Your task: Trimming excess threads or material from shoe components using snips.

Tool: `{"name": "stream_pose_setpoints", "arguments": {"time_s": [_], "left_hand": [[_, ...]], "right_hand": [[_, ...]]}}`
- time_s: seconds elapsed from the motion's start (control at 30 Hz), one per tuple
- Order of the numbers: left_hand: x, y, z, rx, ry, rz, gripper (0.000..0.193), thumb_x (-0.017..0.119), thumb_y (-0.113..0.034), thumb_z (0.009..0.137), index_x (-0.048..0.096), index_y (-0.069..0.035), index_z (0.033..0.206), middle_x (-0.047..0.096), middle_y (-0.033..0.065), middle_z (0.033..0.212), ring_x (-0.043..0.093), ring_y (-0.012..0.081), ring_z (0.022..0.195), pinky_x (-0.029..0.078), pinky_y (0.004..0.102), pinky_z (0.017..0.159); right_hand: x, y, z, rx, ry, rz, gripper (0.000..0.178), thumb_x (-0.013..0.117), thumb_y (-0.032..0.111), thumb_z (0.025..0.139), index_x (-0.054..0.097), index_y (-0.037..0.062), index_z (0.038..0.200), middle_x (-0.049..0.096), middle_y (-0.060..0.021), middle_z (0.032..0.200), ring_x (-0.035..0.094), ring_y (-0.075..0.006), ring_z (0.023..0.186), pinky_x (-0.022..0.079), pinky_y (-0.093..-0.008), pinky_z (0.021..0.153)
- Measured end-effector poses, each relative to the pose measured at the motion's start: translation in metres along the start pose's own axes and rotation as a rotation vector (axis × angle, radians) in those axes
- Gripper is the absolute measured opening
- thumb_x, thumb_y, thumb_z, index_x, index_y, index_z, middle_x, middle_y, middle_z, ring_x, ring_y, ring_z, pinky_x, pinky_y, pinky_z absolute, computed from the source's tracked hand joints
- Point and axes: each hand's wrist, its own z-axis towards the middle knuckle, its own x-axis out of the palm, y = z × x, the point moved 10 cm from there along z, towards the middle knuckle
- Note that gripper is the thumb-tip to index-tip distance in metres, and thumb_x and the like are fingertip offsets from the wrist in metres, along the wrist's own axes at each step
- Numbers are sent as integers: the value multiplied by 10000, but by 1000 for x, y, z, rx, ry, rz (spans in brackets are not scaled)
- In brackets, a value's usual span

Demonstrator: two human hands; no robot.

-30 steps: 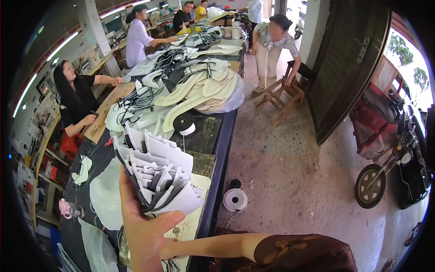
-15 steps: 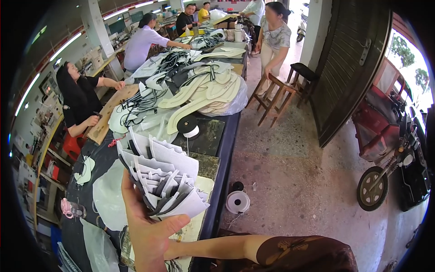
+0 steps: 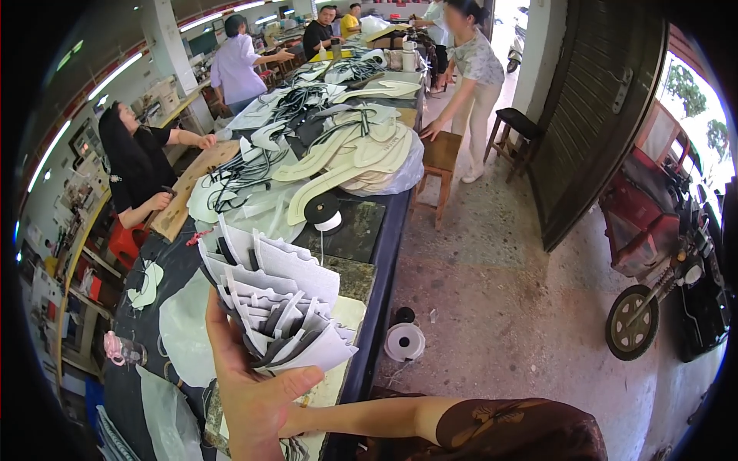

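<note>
Left hand (image 3: pixel 254 392), in the head view, is curved around the lower left of a fanned stack of grey and white pieces (image 3: pixel 280 307), partly closed, with its thumb along the near edge and its fingers up the left side, mostly hidden behind the stack. The pieces sit directly in its grasp and rise above it, their wavy edges spread toward the upper right. A right forearm (image 3: pixel 361 419) in a brown patterned sleeve (image 3: pixel 515 426) crosses from the lower right to behind the left wrist; the right hand is hidden there, so whether it is open or holds anything cannot be told.

Beneath and beyond the held stack runs a dark table (image 3: pixel 365 338). Just past the stack stands a black and white thread spool (image 3: pixel 321 211), with cream curved pieces (image 3: pixel 354 150) heaped behind it and black cords (image 3: pixel 231 173) to their left. Nearer, on the left, lie a clear plastic sheet (image 3: pixel 188 330) and a pink-topped bottle (image 3: pixel 123 349). A person in black (image 3: pixel 138 157) sits by a wooden board (image 3: pixel 188 192) across the table. On the right, another person (image 3: pixel 477 65) leans with one arm down to a wooden stool (image 3: pixel 442 154); a white reel (image 3: pixel 403 342) lies on the floor (image 3: pixel 477 330).
</note>
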Motion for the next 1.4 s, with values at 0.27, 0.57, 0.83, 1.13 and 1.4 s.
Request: {"name": "stream_pose_setpoints", "arguments": {"time_s": [0.27, 0.57, 0.83, 1.13, 1.4], "left_hand": [[-6, -2, -4, 17, 6, -11, 1302, 940, -13, 539, 152, -58, 1575, 474, 155, 1412, 568, 300, 1257, 542, 436, 1007], [-4, -5, -5, 24, 26, -21, 1290, 933, 4, 554, 150, -65, 1577, 479, 151, 1404, 570, 300, 1253, 546, 442, 1004], [6, -9, -1, 38, 51, -28, 1290, 922, 6, 550, 148, -70, 1580, 470, 152, 1414, 561, 302, 1265, 541, 445, 1014], [6, -8, -1, 36, 33, -15, 1313, 942, -18, 542, 141, -60, 1581, 459, 163, 1421, 550, 305, 1274, 529, 443, 1028], [12, -8, 1, 30, 58, -8, 1296, 940, -20, 549, 153, -58, 1578, 465, 159, 1413, 551, 299, 1269, 527, 441, 1028]], "right_hand": [[-2, 0, -5, 79, 46, 38, 265, 733, 205, 636, 622, 74, 838, 668, -132, 764, 659, -340, 758, 509, -469, 676], [-2, -1, -3, 32, 13, 51, 262, 730, 204, 639, 617, 68, 832, 665, -133, 751, 657, -338, 743, 509, -465, 673], [-6, 2, -9, -8, -35, 106, 254, 723, 193, 634, 610, 61, 820, 659, -128, 738, 655, -334, 731, 507, -462, 666], [-5, 3, -5, 32, 25, 36, 245, 715, 188, 626, 611, 63, 809, 659, -129, 743, 655, -335, 729, 509, -458, 665], [6, -6, 7, 6, 10, -17, 260, 719, 195, 623, 641, 54, 826, 674, -153, 796, 658, -356, 790, 510, -474, 700]]}}
